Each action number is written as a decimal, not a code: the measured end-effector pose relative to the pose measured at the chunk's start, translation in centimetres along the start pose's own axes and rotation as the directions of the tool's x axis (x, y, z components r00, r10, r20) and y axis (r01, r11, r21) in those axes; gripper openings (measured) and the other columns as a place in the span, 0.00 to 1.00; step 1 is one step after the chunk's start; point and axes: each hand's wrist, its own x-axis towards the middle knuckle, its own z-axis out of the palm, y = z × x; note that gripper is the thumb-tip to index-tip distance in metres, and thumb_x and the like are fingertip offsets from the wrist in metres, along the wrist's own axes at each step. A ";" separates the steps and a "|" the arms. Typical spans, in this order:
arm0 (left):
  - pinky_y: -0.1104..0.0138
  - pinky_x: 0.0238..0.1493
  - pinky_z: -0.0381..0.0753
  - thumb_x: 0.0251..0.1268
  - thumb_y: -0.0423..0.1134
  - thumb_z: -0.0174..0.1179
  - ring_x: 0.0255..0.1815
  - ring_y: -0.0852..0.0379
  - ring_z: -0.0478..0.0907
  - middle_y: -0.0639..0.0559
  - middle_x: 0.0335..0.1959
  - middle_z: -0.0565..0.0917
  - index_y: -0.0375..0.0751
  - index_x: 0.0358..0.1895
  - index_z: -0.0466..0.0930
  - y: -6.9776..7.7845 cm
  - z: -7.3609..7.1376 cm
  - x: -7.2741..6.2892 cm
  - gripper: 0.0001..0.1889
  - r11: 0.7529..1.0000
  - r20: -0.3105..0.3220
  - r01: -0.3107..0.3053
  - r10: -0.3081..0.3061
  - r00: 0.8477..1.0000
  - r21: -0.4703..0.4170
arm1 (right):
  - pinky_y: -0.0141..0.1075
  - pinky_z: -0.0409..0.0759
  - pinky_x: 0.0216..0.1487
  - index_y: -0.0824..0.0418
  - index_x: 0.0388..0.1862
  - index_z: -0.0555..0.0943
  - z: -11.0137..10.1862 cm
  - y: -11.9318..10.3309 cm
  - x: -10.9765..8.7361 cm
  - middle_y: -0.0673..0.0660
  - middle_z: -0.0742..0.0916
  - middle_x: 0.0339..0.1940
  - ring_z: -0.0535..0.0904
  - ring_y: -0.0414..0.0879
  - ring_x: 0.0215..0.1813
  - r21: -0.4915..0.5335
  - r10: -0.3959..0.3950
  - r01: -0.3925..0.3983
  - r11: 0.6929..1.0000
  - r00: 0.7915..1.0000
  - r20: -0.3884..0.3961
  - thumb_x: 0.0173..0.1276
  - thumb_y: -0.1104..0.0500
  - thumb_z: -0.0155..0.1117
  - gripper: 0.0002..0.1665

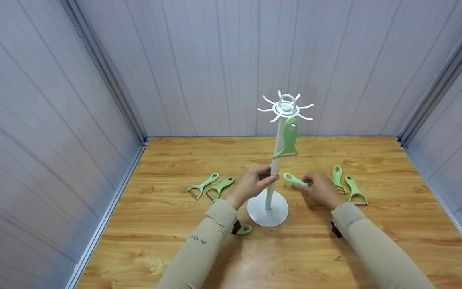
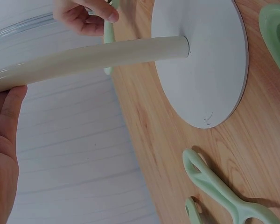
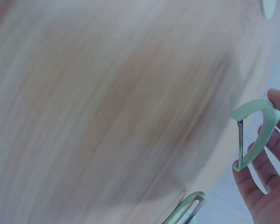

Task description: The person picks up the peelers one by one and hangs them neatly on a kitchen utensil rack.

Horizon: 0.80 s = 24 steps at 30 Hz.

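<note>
A white stand with a ring of hooks (image 1: 286, 107) on top and a round base (image 1: 268, 216) rises from the table. One green peeler (image 1: 290, 138) hangs from a front hook. My left hand (image 1: 253, 184) grips the stand's pole (image 2: 102, 57), its fingertips against the shaft in the left wrist view. Just right of the pole, my right hand (image 1: 322, 188) pinches a light green peeler (image 3: 266, 123) near its head. That peeler's handle points toward the pole, and its blade shows in the right wrist view.
Two peelers, one pale (image 1: 203, 185) and one greener (image 1: 221, 187), lie left of the stand. Another pair, a near peeler (image 1: 353, 188) and a farther one (image 1: 337, 174), lies to the right. One more peeler (image 1: 245, 229) sits partly under my left forearm. Pale panels (image 1: 231, 68) enclose the table.
</note>
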 end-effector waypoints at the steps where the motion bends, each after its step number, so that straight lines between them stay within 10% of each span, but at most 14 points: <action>1: 0.65 0.57 0.91 0.81 0.34 0.64 0.55 0.46 0.92 0.38 0.53 0.92 0.32 0.57 0.89 0.0 0.0 0.0 0.11 1.000 0.000 0.006 -0.006 1.000 -0.001 | 0.53 0.86 0.49 0.64 0.48 0.89 -0.1 -0.1 -0.1 0.63 0.91 0.47 0.86 0.53 0.43 0.015 0.003 -0.003 1.000 1.000 -0.003 0.76 0.62 0.72 0.06; 24: 0.62 0.60 0.91 0.82 0.35 0.64 0.56 0.46 0.92 0.38 0.54 0.92 0.33 0.62 0.87 -0.1 0.0 0.1 0.14 1.000 0.007 0.009 -0.009 1.000 0.003 | 0.62 0.86 0.59 0.67 0.52 0.89 -2.3 -2.3 -2.1 0.67 0.92 0.51 0.89 0.64 0.55 0.096 -0.043 0.061 0.994 0.983 -0.176 0.75 0.63 0.74 0.11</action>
